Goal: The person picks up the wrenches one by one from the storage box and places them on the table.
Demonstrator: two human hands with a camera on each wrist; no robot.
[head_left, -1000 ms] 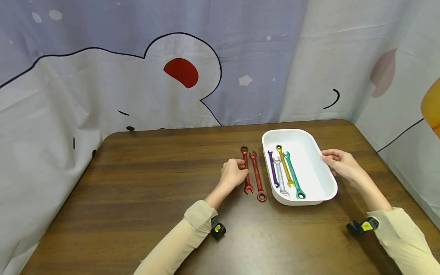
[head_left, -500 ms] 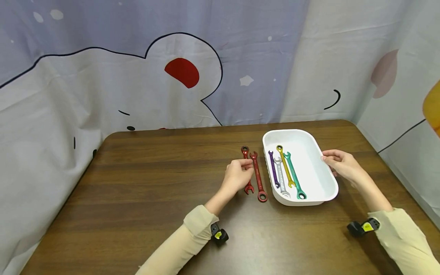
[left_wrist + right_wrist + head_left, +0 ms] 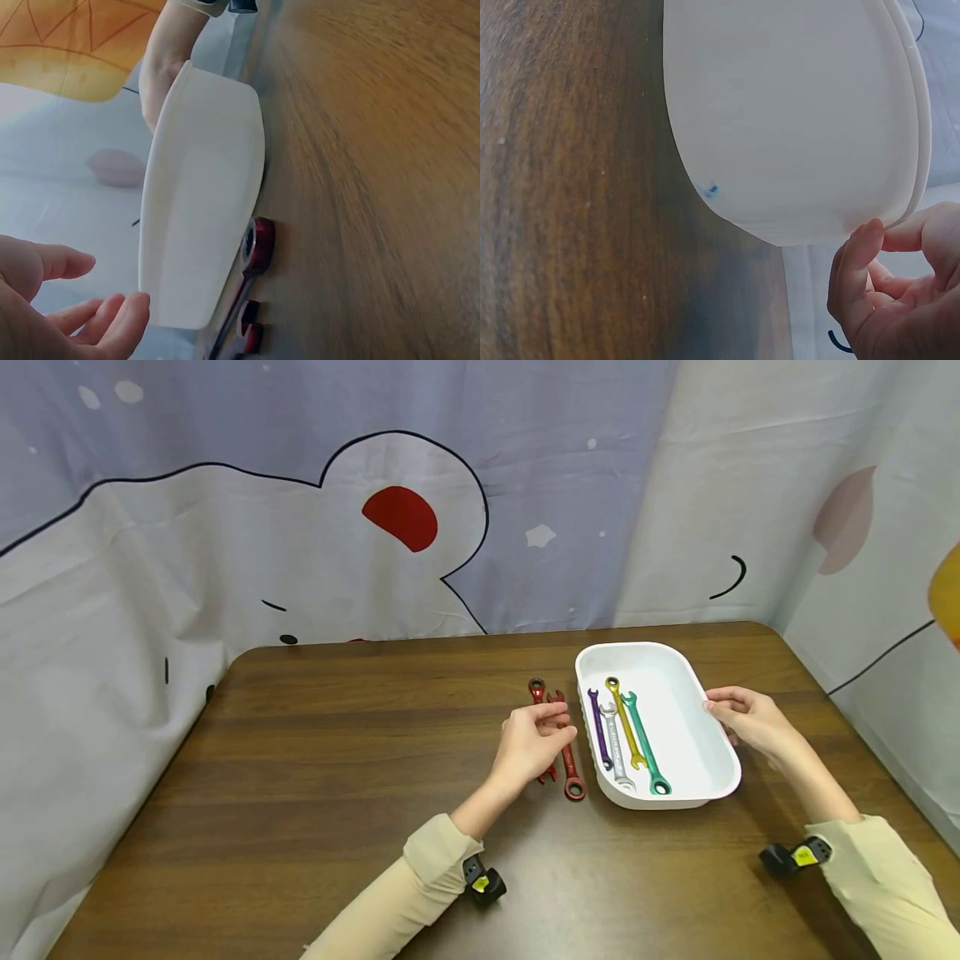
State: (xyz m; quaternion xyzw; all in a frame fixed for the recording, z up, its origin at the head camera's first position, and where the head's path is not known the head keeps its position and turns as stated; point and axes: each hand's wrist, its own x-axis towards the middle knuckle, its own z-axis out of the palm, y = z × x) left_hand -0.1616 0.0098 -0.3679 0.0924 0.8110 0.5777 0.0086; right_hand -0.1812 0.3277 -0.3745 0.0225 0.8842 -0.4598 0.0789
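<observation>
My left hand point(image 3: 528, 745) hovers over two red combination wrenches lying side by side on the table. In the left wrist view its thumb and fingers are apart with nothing between them. The hand partly covers the left red wrench point(image 3: 537, 690) and the upper part of the right red wrench point(image 3: 572, 772). My right hand point(image 3: 750, 717) pinches the right rim of a white plastic tray point(image 3: 690, 743) between thumb and fingers. Inside the tray, along its left side, lie a purple wrench point(image 3: 600, 731), a silver wrench point(image 3: 617, 752), a yellow wrench point(image 3: 630, 731) and a green wrench point(image 3: 645, 743).
The brown wooden table point(image 3: 315, 793) extends widely to the left and in front of the tray. A printed curtain point(image 3: 525, 485) hangs behind the table's far edge and along its sides. Each wrist wears a small black camera, such as the left wrist camera point(image 3: 483, 882).
My left hand has moved right, from the left red wrench to above the right one, and its fingers have spread. Both red wrenches stay put, and my right hand keeps its hold on the tray.
</observation>
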